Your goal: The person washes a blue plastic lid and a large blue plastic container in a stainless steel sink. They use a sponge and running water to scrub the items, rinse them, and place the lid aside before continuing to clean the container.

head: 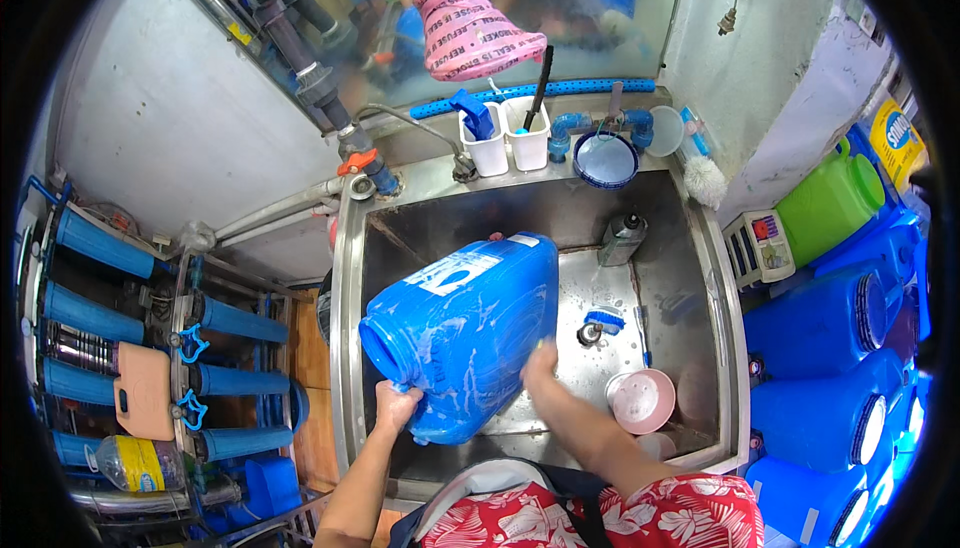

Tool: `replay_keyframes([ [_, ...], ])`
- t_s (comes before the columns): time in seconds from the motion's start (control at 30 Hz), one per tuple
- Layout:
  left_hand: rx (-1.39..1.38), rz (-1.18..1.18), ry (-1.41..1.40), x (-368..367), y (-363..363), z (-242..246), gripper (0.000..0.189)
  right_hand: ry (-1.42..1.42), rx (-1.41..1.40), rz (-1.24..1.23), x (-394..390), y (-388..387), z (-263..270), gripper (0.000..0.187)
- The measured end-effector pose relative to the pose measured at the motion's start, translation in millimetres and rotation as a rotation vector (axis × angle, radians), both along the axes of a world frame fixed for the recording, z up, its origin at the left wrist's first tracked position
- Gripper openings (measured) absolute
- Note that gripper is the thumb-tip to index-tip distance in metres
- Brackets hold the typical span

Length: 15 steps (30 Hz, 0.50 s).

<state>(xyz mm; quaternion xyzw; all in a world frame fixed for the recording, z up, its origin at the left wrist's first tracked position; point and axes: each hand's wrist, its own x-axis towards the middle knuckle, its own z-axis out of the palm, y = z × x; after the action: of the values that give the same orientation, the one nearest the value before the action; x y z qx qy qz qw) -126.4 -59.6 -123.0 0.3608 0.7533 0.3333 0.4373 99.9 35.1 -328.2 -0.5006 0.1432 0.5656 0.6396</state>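
A large blue plastic water jug (pixel 480 330) lies tilted over the stainless steel sink (pixel 559 405), its open mouth to the left. White suds streak its side, and a white label is on its upper face. My left hand (pixel 396 407) grips the jug just below the mouth. Against the jug's lower right side is my right hand (pixel 541 369), blurred, its palm and fingertips turned from view; whether it holds anything is hidden. Right of the jug, a blue-bristled brush (pixel 604 319) lies near the drain (pixel 589 333). A pink tub (pixel 643 401) with foamy contents stands at the front right.
A dark pump bottle (pixel 623 239) stands in the sink's back corner. On the back ledge are two white containers (pixel 486 150), blue pipes (pixel 570 128) and a round lid (pixel 606 159). Blue jugs (pixel 810 323) crowd the right; filter housings (pixel 240 379) line the left.
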Motion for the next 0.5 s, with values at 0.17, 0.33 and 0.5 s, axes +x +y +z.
replay_keyframes([
  [0.17, 0.042, 0.037, -0.071, 26.4, 16.7, 17.5, 0.009, -0.928, 0.436, 0.533, -3.9, 68.1, 178.7, 0.043],
  [0.33, -0.011, 0.094, -0.088, 25.0, 29.5, 29.2, 0.011, -1.545, 1.328, 0.771, -31.0, -7.8, 224.7, 0.043],
  [0.5, -0.059, 0.159, -0.205, 20.0, 27.5, 30.0, 0.013, -0.918, 0.515, 0.775, 14.7, 102.8, 120.5, 0.043],
])
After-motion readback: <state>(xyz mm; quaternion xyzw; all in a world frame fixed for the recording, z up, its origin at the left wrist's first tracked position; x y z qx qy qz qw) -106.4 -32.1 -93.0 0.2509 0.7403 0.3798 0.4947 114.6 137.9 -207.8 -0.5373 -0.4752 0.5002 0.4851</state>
